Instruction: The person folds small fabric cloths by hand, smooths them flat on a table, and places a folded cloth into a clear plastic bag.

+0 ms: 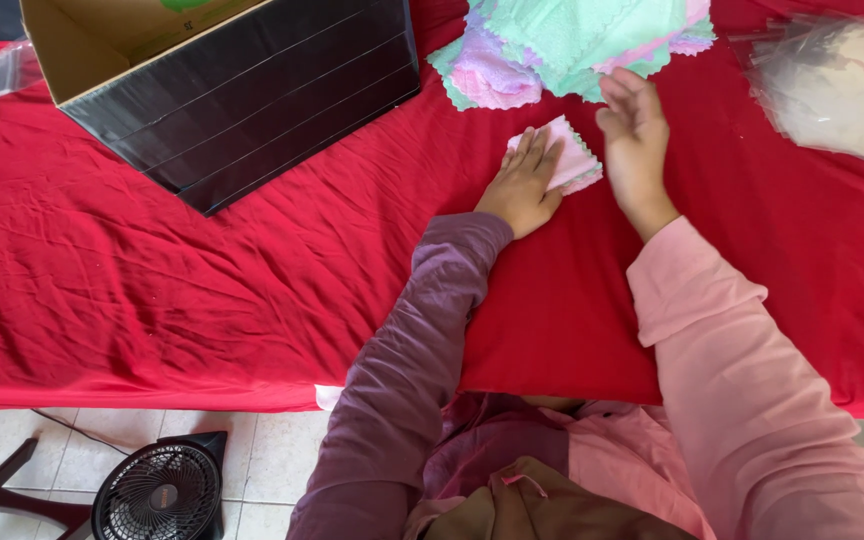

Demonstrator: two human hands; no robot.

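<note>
A small folded pink cloth [574, 155] with a green zigzag edge lies on the red tablecloth [202, 260]. My left hand [524, 182] lies flat on its left half, fingers together, pressing it down. My right hand [634, 125] hovers just to the right of the cloth with fingers loosely spread, holding nothing. Right behind both hands is a loose pile of green and pink cloths [572, 45].
An open cardboard box [242, 90] with black sides stands at the back left. A heap of clear plastic bags [837, 85] lies at the back right. A small black fan [157, 490] and a dark chair leg sit on the tiled floor below the table's front edge.
</note>
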